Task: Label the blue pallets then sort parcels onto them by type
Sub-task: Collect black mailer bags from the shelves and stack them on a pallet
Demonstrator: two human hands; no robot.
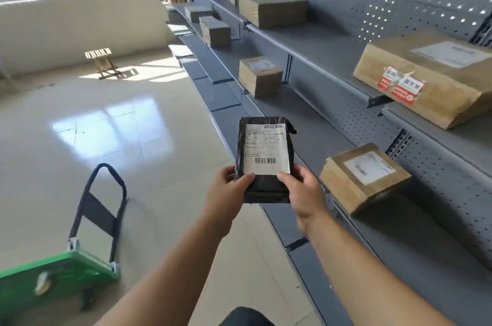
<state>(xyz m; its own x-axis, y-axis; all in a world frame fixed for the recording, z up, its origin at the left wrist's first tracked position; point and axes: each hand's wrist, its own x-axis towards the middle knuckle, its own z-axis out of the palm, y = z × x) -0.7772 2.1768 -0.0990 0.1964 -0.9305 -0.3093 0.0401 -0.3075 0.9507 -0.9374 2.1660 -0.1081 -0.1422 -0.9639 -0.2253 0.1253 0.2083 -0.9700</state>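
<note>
Now you're checking type: both hands, left hand (228, 190) and right hand (302, 191), fingers pinching the black plastic-wrapped parcel (265, 160) near the grey metal shelf (332, 46). Next, probably, carry it left to the green cart (53, 277).

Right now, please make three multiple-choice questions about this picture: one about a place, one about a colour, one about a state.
1. Where is the trolley?
A. On the floor, left of the person
B. On a shelf
C. Under the window

2. What colour is the held parcel's wrapping?
A. Brown
B. Black
C. Blue

3. How is the parcel held?
A. One hand
B. Both hands
C. Not held

Answers: 1 A, its green deck stands on the tiles at lower left. 2 B, black plastic under a white label. 3 B, left hand and right hand grip its lower end.
</note>
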